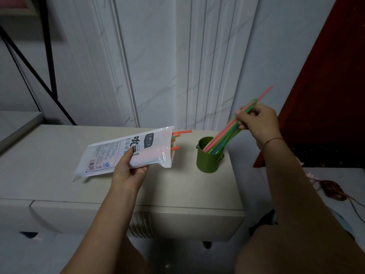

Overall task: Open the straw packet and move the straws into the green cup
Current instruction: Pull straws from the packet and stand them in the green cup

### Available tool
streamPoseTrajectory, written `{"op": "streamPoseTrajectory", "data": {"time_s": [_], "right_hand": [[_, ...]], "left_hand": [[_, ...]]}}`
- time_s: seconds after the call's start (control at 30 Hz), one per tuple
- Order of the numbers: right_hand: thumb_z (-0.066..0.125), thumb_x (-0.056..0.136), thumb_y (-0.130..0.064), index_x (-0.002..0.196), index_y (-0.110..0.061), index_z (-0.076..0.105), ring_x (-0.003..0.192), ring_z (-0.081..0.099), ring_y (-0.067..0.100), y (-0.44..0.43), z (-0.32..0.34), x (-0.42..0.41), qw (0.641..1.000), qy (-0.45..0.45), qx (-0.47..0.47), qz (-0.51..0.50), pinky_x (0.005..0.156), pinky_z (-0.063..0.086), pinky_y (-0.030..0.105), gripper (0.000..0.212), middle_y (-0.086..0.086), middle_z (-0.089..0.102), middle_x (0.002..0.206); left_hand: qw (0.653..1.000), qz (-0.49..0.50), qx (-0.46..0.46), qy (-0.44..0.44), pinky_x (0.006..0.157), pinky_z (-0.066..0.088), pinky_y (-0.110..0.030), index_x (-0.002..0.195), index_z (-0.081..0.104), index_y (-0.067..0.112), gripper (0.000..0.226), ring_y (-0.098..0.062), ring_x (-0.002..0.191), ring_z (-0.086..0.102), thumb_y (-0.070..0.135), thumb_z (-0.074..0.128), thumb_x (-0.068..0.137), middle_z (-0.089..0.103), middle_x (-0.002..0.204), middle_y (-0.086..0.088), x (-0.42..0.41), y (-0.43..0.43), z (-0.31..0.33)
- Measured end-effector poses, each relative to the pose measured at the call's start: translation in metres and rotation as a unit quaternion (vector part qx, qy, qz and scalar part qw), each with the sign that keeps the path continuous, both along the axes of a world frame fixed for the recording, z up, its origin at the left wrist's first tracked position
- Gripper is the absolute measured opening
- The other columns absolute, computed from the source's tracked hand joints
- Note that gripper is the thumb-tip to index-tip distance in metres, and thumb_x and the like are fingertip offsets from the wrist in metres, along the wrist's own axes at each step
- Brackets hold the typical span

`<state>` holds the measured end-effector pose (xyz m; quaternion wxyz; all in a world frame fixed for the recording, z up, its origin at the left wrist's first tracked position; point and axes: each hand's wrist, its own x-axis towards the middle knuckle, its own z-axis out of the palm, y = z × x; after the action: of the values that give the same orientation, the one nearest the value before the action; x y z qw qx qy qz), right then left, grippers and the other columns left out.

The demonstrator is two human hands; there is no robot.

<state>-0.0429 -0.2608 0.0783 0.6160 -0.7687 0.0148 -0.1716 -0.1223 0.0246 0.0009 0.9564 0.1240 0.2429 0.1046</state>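
My left hand [129, 169] grips the white straw packet [126, 153] around its middle and holds it above the cabinet top, open end to the right. Orange and green straw tips [178, 135] poke out of that opening. The green cup [207, 157] stands on the cabinet's right side, to the right of the packet. My right hand [256, 121] pinches a bundle of pink, green and blue straws [227, 133] near their upper ends. The bundle slants down to the left, with its lower ends inside the cup.
The cup stands on a pale cabinet [59, 155] with a drawer front below. A white panelled wall is behind, a black metal frame [49, 66] at the left, a dark red panel [325, 76] at the right. A floral-patterned surface [335, 190] lies at the lower right.
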Motion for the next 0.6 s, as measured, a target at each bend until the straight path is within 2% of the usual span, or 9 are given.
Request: {"op": "streamPoseTrajectory", "data": {"time_s": [0.07,0.13,0.2,0.33,0.47,0.6], "right_hand": [[0.066,0.084,-0.011,0.074,-0.011,0.061,0.048,0.055,0.004,-0.001,-0.002,-0.001,1.000,-0.004,0.004,-0.016,0.057,0.053,0.017,0.011,-0.009,0.054,0.048],[0.066,0.085,-0.013,0.070,-0.016,0.059,0.049,0.056,0.005,-0.002,-0.006,-0.002,0.999,-0.009,0.012,-0.029,0.058,0.053,0.018,0.016,-0.004,0.055,0.054],[0.065,0.086,-0.013,0.069,-0.017,0.059,0.045,0.058,0.004,-0.001,-0.011,-0.002,0.999,-0.011,0.018,-0.040,0.058,0.055,0.019,0.018,0.001,0.057,0.058],[0.063,0.087,-0.010,0.061,-0.012,0.053,0.051,0.063,0.011,0.003,-0.021,-0.001,0.998,0.011,0.024,-0.050,0.067,0.059,0.033,0.028,0.006,0.061,0.060],[0.063,0.087,-0.009,0.067,-0.010,0.052,0.058,0.066,0.020,0.003,-0.028,0.001,0.998,0.030,0.037,-0.052,0.071,0.060,0.040,0.023,0.010,0.063,0.064],[0.067,0.083,-0.009,0.078,-0.020,0.047,0.053,0.065,0.011,0.000,-0.035,0.000,0.993,0.029,0.085,-0.075,0.069,0.060,0.035,0.023,0.010,0.064,0.074]], "left_hand": [[1.000,0.003,-0.002,-0.003,0.078,0.054,-0.047,0.122,0.059,0.012,0.035,-0.024,0.103,0.068,-0.001,0.058,0.089,0.074,0.098,-0.009,0.000,0.000,-0.001],[1.000,0.005,-0.002,-0.006,0.088,0.052,-0.048,0.121,0.059,0.011,0.035,-0.024,0.107,0.067,-0.002,0.058,0.089,0.073,0.100,-0.009,0.001,0.000,-0.002],[1.000,0.004,-0.001,-0.008,0.093,0.050,-0.048,0.119,0.060,0.011,0.032,-0.024,0.107,0.067,-0.002,0.058,0.089,0.074,0.097,-0.010,0.001,-0.001,-0.003],[1.000,-0.002,0.000,-0.005,0.096,0.050,-0.046,0.117,0.061,0.010,0.030,-0.024,0.106,0.067,-0.001,0.058,0.089,0.075,0.089,-0.010,0.001,-0.004,-0.004],[1.000,-0.005,-0.001,-0.007,0.095,0.050,-0.047,0.120,0.060,0.011,0.034,-0.025,0.107,0.067,-0.001,0.059,0.088,0.075,0.096,-0.009,0.001,-0.006,-0.003],[1.000,-0.001,0.004,-0.009,0.089,0.052,-0.048,0.125,0.058,0.013,0.040,-0.025,0.107,0.067,-0.001,0.059,0.088,0.072,0.106,-0.009,0.002,-0.007,-0.002]]}}
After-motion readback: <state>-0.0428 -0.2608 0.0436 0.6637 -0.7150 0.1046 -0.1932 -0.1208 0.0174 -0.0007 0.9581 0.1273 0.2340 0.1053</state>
